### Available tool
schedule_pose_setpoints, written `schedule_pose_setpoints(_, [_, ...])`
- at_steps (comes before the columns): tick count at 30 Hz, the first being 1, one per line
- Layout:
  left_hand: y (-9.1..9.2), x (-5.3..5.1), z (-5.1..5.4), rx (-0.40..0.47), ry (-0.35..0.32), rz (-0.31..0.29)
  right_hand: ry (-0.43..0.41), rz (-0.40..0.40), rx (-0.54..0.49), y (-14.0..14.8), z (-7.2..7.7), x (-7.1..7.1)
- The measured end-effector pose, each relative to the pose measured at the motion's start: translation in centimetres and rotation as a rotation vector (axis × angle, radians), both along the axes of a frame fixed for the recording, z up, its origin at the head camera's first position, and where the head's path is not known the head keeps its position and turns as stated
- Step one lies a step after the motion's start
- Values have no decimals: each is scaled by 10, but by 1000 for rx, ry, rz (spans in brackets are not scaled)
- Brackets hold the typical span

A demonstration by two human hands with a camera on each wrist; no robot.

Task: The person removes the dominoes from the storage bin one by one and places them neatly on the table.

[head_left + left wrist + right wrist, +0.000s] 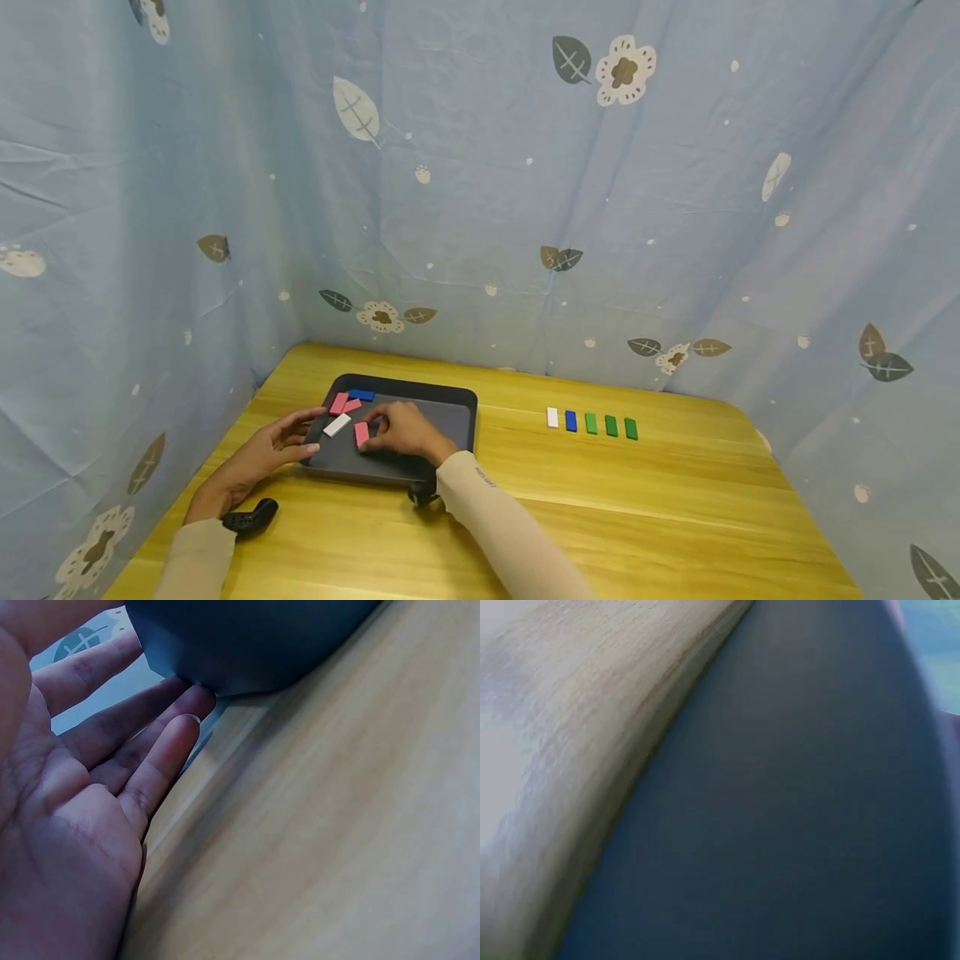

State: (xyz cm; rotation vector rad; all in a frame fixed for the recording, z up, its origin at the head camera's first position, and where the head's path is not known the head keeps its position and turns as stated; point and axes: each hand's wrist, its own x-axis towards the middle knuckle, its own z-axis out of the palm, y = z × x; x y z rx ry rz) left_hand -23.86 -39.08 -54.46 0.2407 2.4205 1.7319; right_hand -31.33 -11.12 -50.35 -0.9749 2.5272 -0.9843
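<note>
We're apparently picking: right hand [403, 429] pinching a pink block [362, 433], left hand [260, 455] relaxed against the tray [444, 421]. Next, we'd lift it clear

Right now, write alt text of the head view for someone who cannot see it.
A right hand pinches a pink block in a dark tray, the left hand at the tray's left side. Two more pink blocks, a white block and a blue block also lie in the tray. To its right, five blocks form a row on a wooden table.
</note>
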Motion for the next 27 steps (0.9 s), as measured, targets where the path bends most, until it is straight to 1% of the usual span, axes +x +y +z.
schedule_pose_setpoints(3, [-1, 0, 2, -11, 3, 5, 37, 23, -4, 6, 7, 0])
schedule_pose_setpoints(7, [-2, 0, 4, -23, 7, 6, 75, 21, -3, 16, 16, -1])
schedule_pose_setpoints(11, [-3, 1, 5, -28, 16, 1, 96, 22, 4, 26, 25, -1])
schedule_pose_setpoints(15, [-3, 1, 5, -28, 21, -6, 124, 27, 13, 37, 32, -1])
schedule_pose_setpoints(20, [-2, 1, 4, -16, 24, -16, 152, 15, 3, 55, 36, 0])
schedule_pose_setpoints(25, [-2, 1, 2, -13, 35, -35, 170, -6, -7, 80, 34, -2])
schedule_pose_setpoints(27, [-2, 1, 2, -16, 36, -35, 165, -12, -23, 90, 34, -1])
